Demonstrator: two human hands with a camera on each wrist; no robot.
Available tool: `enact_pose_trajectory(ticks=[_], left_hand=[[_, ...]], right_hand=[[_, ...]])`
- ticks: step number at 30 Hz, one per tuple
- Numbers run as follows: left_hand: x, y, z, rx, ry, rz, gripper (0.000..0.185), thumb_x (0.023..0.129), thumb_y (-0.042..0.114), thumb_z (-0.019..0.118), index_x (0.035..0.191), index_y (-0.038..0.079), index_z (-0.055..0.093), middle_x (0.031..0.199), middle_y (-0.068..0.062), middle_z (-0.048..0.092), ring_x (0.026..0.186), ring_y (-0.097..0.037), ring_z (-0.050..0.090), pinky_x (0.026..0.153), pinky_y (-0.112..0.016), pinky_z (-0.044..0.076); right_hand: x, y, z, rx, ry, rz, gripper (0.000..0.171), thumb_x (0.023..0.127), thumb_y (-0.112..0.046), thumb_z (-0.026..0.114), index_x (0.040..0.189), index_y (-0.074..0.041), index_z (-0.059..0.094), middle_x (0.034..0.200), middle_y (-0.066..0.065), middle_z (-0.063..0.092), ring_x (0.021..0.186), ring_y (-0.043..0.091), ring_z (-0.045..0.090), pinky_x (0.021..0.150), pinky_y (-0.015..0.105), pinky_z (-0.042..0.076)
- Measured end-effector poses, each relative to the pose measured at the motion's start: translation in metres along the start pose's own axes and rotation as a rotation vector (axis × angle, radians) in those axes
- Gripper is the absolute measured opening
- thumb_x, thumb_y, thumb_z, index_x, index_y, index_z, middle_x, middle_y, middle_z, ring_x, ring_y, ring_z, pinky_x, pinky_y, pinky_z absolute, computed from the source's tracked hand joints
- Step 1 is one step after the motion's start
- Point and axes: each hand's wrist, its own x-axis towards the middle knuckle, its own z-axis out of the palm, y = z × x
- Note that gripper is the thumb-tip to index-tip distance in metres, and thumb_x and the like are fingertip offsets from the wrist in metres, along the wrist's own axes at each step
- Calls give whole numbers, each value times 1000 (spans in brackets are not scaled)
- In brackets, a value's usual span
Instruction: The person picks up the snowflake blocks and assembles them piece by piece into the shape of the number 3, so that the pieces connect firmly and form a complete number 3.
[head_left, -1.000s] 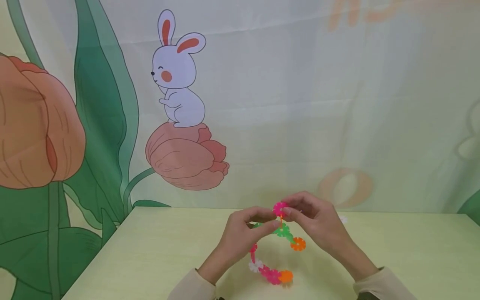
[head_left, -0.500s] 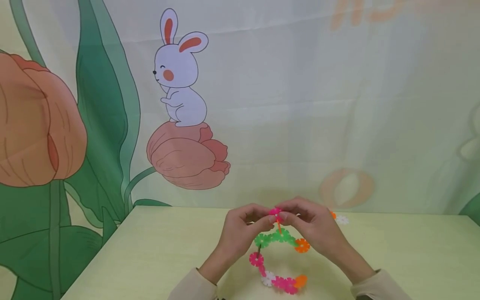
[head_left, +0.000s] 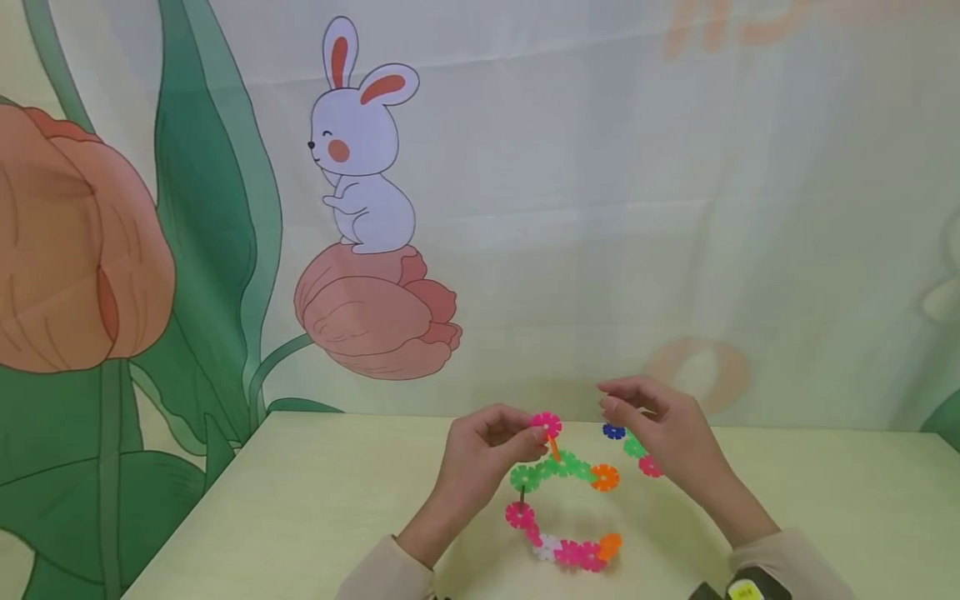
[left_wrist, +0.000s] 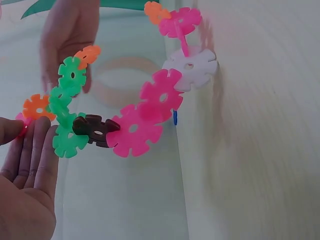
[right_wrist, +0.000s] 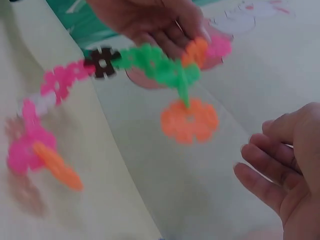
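Note:
With thumb and fingers my left hand (head_left: 480, 467) pinches a pink snowflake disc (head_left: 547, 423), notched around its rim. An orange disc (left_wrist: 38, 106) joins it to a curved chain of interlocking discs: green discs (head_left: 525, 478), a dark brown disc (left_wrist: 97, 131), pink discs (left_wrist: 134, 129), a white disc (left_wrist: 190, 66) and orange end discs (right_wrist: 189, 121). The chain hangs below that hand, its lower part close to the tabletop. My right hand (head_left: 671, 433) is apart from the chain, fingers loosely bent and holding nothing, as the right wrist view (right_wrist: 295, 165) shows.
Under and beside my right hand, toward the table's back edge, are a blue disc (head_left: 614, 432), a green disc (head_left: 634, 447) and another pink disc (head_left: 652, 467). The pale table (head_left: 300, 517) meets a printed cloth backdrop (head_left: 525, 208) behind it.
My right hand has let go of the pink disc and moved right, uncovering the blue, green and pink discs. The left hand keeps its pinch while the hanging chain swings slightly.

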Motion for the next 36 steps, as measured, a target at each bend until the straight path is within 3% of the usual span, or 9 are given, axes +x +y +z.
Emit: enact_pose_trajectory(ticks=[2, 5, 10, 13, 18, 24, 30, 36], left_hand=[[0, -1, 1, -6, -2, -3, 12, 97, 5, 77, 104, -4, 74, 97, -15, 77, 96, -54, 72, 83, -40, 66], [0, -1, 2, -7, -2, -8, 12, 97, 5, 77, 104, -4, 74, 97, -16, 77, 96, -53, 73, 83, -39, 65], [0, -2, 3, 4, 9, -21, 12, 96, 5, 77, 104, -4, 74, 95, -15, 77, 93, -48, 75, 83, -38, 65], [0, -2, 3, 2, 13, -26, 12, 96, 5, 77, 104, -4, 74, 95, -14, 77, 93, -49, 74, 83, -37, 66], [-1, -1, 2, -1, 15, -29, 12, 96, 3, 78, 105, -4, 74, 96, -14, 77, 94, -50, 74, 82, -37, 66], [-1, 0, 2, -15, 12, -22, 12, 96, 3, 78, 105, -5, 74, 97, -15, 77, 95, -52, 73, 82, -38, 66], [0, -1, 2, -23, 7, -20, 13, 96, 4, 78, 105, -5, 73, 97, -16, 77, 87, -33, 78, 83, -39, 66], [-1, 0, 2, -32, 7, -24, 15, 97, 6, 78, 104, -6, 73, 96, -16, 77, 84, -23, 78, 83, -38, 66]], right_hand=[[1, 9, -8, -90, 22, 37, 27, 105, -22, 71, 128, -8, 73, 115, 5, 77, 102, 21, 75, 89, 18, 56], [3, 25, -19, -196, 9, 92, 27, 105, -18, 71, 128, -4, 72, 115, 9, 76, 102, 27, 73, 84, 24, 59], [2, 52, -30, -328, -104, 156, 23, 99, -9, 76, 119, 3, 73, 107, 11, 76, 98, 30, 69, 80, 40, 62], [2, 65, -33, -373, -185, 175, 20, 93, -6, 80, 111, 3, 75, 100, 7, 75, 93, 28, 68, 80, 43, 62], [3, 81, -32, -424, -271, 191, 23, 85, -7, 87, 102, 3, 74, 91, 2, 70, 86, 23, 63, 74, 38, 58], [-1, 87, -29, -469, -301, 182, 17, 84, -7, 87, 95, 0, 75, 89, 1, 69, 84, 22, 63, 79, 43, 58], [-1, 88, -29, -459, -292, 201, 19, 84, -6, 86, 93, -2, 70, 89, 2, 66, 84, 21, 60, 78, 43, 57], [1, 77, -30, -413, -274, 213, 20, 86, 2, 81, 95, -4, 65, 89, 2, 63, 81, 20, 58, 70, 34, 54]])
